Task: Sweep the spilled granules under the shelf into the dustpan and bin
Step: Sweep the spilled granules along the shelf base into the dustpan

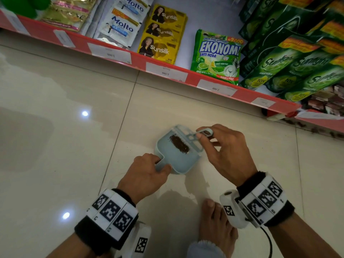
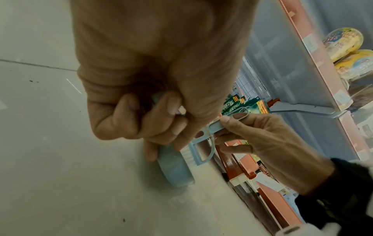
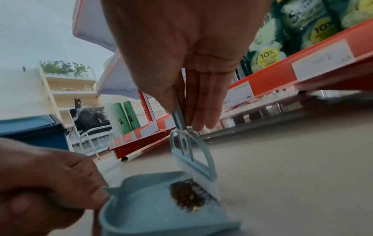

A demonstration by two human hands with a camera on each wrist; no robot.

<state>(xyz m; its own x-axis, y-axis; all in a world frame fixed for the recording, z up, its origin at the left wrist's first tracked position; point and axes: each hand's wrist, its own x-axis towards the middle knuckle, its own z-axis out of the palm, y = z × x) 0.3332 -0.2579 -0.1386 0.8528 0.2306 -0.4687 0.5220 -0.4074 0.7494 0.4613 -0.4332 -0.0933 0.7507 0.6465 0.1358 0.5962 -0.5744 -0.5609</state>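
Pale blue dustpan [image 1: 183,161] flat on tiled floor [image 1: 65,94], just before red-edged shelf [image 1: 219,79]. Left hand [image 1: 143,175] grips dustpan handle, fingers curled round it. Right hand [image 1: 226,153] pinches handle of small brush [image 1: 193,137]; bristles at pan mouth. Dark granules [image 1: 179,144] heaped inside pan against bristles. More granules under shelf, far right. Blue bin [image 3: 34,132] nearby.

My left hand [image 1: 147,174]: low, fingers curled round the dustpan [image 1: 178,161] handle. My right hand [image 1: 226,151]: raised beside it, thumb and fingers pinching the brush [image 1: 193,136] handle. Both wrists banded.
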